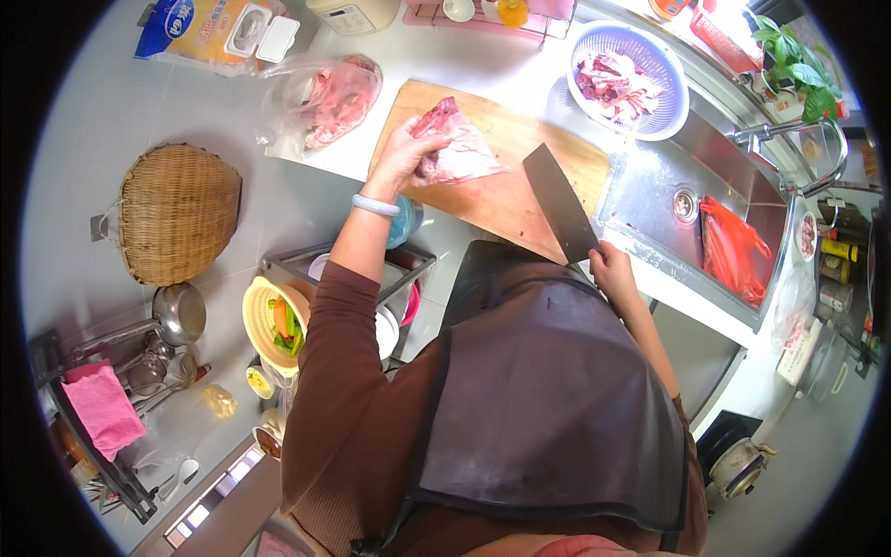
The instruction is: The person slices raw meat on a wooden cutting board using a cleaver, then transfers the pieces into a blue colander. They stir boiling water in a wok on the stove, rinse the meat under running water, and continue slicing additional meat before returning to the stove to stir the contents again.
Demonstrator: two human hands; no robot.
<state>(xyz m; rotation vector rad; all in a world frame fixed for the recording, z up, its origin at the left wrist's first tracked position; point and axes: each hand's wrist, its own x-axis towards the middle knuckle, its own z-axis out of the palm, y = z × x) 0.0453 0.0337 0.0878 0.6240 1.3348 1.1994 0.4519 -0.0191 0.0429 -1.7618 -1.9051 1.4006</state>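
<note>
My left hand (404, 157) grips a piece of raw meat (463, 150), red on one side with pale fat and skin on the other, over the wooden cutting board (487, 205). A pale bangle circles that wrist. At the board's right side, my right hand (612, 270) holds a cleaver (560, 202) by its handle. The broad dark blade lies over the board, apart from the meat, its far end pointing up and left. Cut meat pieces (616, 87) fill part of a pale purple colander (672, 104) beyond the board. Left of the board, a clear plastic bag (289, 90) holds more raw meat (341, 101).
A steel sink (640, 188) with a faucet (828, 132) adjoins the board's right side; a red plastic bag (731, 250) lies in it. Left are a wicker basket (177, 212) on the wall and a yellow colander (257, 313) of cut peppers. A wire rack (550, 28) stands behind.
</note>
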